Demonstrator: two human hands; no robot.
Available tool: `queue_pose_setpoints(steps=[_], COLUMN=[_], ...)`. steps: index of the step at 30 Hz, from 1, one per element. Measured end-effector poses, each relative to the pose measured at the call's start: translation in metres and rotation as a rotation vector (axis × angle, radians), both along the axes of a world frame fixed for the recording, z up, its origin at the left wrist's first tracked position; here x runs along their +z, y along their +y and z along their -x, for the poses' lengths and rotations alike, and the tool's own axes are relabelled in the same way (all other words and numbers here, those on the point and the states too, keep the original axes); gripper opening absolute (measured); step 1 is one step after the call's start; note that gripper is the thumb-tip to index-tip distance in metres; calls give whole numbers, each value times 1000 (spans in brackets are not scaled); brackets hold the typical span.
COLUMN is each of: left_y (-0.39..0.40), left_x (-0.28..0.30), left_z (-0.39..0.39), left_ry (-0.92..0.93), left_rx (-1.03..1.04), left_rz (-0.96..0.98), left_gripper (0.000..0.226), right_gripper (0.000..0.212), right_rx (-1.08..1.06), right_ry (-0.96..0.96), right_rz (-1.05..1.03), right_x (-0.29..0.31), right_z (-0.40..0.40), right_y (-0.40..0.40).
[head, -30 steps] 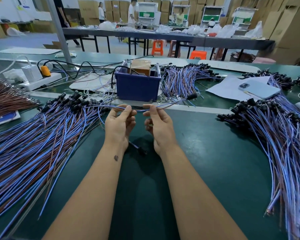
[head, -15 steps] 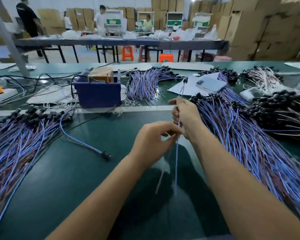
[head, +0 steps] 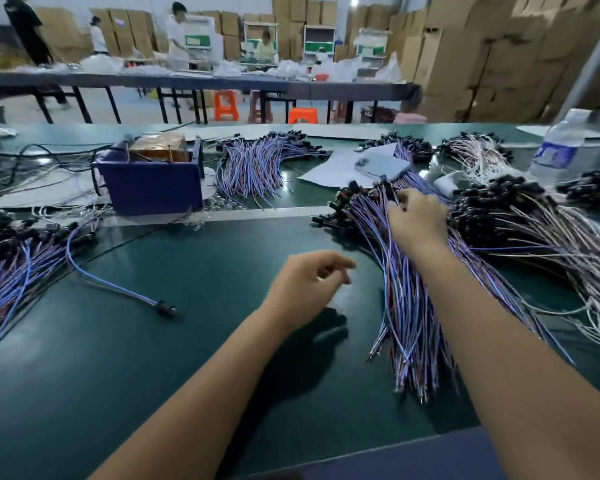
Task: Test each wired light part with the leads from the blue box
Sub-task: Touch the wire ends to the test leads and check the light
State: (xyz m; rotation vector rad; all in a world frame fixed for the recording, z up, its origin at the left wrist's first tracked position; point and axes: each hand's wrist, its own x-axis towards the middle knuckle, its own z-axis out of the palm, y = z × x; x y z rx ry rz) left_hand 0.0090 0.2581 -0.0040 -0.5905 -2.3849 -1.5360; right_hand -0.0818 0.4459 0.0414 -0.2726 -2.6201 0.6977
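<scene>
Pinching wired part [head: 388, 195] atop right pile [head: 409, 306], right hand [head: 418, 221]; pile wires run near-far, black heads far. Left hand [head: 305, 289] loosely curled, empty.

A factory assembly floor: stacked cardboard cartons [head: 465, 64] far right, long worktables [head: 187, 81], bundles of wired parts [head: 253, 168] on the green bench [head: 153, 341].

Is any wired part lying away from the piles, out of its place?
Yes. One blue wired part lies alone on the green mat, its black end near the middle, apart from the left pile and the right pile.
</scene>
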Motion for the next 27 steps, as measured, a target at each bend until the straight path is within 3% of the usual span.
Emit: queue_pose_setpoints(steps=[5,9,11,14,16,19,23,27], left_y=[-66,-137,-178,-227,-237,-236,-238,-233], left_x=[2,9,6,-4,-6,-7,-4,-8], left_z=[7,1,-3,-11,-13,-6,9,22], left_ry=[148,322,200,-265,-403,-318,-279,-256], left_rx=[441,774,962,1163,1208,1214,1170,1054], left_rz=[-223,-53,108,373,347,276,169,-193], left_gripper=[24,27,26,33,40,49,50,45], right_gripper=[30,19,16,19,25,21,11,24], right_rx=[252,598,747,883,916,979,1147,1023], right_ry=[168,-4,-92,-200,-211,-135,-214,-190], right_rz=[-10,200,223,246,144,34,150,436], right_x=[-13,-24,-32,-43,-51,-55,-53,-54], right_z=[-10,-16,-23,-40,-49,-55,-58,-55], right_y=[-85,-170,-214,-270,-292,-294,-281,-281])
